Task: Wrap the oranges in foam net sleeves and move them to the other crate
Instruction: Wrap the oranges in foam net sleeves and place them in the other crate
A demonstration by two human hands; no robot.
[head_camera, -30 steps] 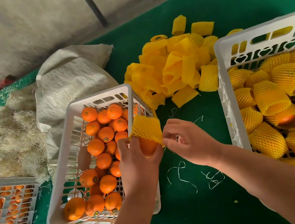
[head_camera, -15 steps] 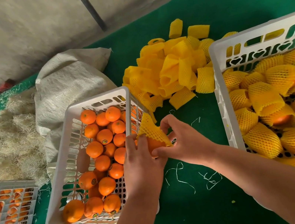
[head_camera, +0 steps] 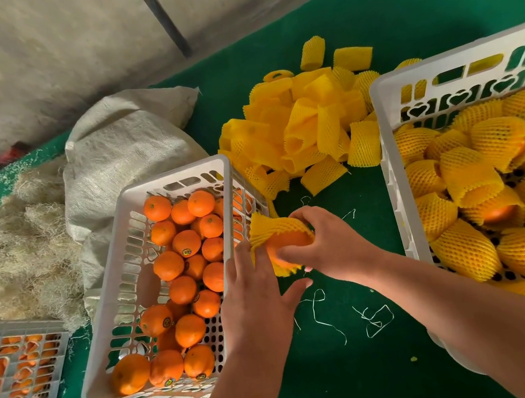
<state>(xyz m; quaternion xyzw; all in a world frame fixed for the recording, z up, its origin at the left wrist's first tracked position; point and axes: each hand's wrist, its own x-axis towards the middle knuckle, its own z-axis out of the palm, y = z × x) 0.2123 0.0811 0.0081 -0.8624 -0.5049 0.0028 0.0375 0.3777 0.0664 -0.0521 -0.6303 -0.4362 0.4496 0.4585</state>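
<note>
A round orange fruit [head_camera: 287, 241], half-covered by a yellow foam net sleeve [head_camera: 271, 228], is held above the green felt table [head_camera: 370, 372], between the two crates and btwn both hands. It is gripped by the right hand [head_camera: 327, 243], fingers curled over its top and thumb under. The left hand [head_camera: 257, 300] is laid against its left side w/ fingers straight and loose, nothing gripped.

Just left of the hands a white slotted plastic crate [head_camera: 123, 291] is filled w/ bare oranges [head_camera: 178, 265]; its right wall is touched or nearly touched by the left fingers — cannot tell which. At right a larger white plastic crate [head_camera: 396, 176] is loaded w/ yellow-netted oranges [head_camera: 464, 252]. A heap of loose yellow foam sleeves [head_camera: 308, 128] is seen behind, a beige woven sack [head_camera: 121, 153] and pale straw-like fibre pile [head_camera: 9, 248] at left, a grey crate [head_camera: 20, 378] at far left. White thread scraps [head_camera: 375, 319] are scattered on the felt.

The sleeve is bunched and flared at upper left; bare peel is exposed at the middle.
</note>
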